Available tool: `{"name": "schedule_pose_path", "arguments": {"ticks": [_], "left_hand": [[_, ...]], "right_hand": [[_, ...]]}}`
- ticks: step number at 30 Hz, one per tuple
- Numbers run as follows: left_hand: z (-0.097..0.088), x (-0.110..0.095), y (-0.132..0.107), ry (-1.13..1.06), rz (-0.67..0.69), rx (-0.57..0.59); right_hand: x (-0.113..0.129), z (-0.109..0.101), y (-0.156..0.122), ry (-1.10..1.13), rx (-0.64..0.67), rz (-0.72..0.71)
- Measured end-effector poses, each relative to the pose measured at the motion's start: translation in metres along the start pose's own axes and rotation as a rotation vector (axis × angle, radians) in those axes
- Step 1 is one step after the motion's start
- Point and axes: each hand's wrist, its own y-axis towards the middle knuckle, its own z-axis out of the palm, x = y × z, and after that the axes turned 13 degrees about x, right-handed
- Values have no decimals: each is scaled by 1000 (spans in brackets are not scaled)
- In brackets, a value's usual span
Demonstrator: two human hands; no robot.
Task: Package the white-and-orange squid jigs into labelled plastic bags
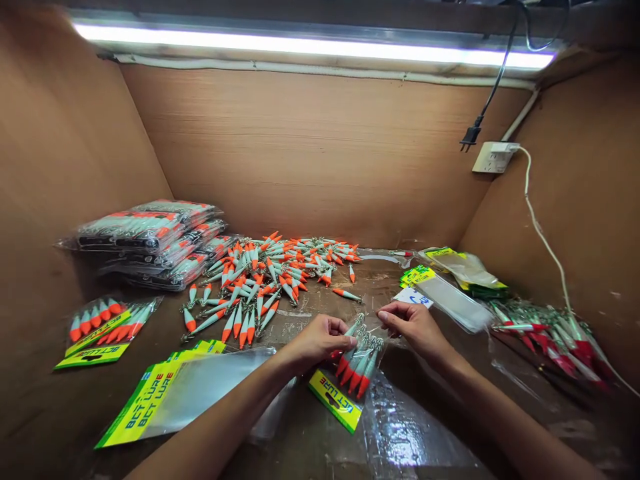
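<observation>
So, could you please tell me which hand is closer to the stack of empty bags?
Left. The left hand pinches the part-filled bag just right of the stack of empty bags; the right hand grips that bag's far side, farther away.

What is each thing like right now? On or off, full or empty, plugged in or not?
Lamp, on.
Black plug, unplugged, hanging by the wall.
Bag in hand, holds several lures, top pinched by left hand and right hand.
Spare bags, empty, lying flat.
Pack at far left, filled, lying flat.
Stack of packs, filled, piled up.
Loose lures, unpacked, in a heap.
</observation>
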Motion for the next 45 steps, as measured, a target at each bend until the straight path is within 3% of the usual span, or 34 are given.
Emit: {"name": "schedule_pose_path", "arguments": {"ticks": [12,17,20,27,39,45], "left_hand": [[-9,7,2,12,-77,17],[-4,4,1,37,-57,24],[-1,2,2,41,-73,6],[-3,10,4,75,-67,-9],[1,9,4,53,-41,-74],[0,13,6,49,-25,-56]], "right_hand": [[-19,-4,5,-206,70,-8],[-6,3,-5,-440,-171,-239],[1,9,-11,-603,-140,-370],[2,15,-11,-448,95,-192],[-1,14,-9,-336,155,-111],[-2,17,-9,-429,111,-186]]}}
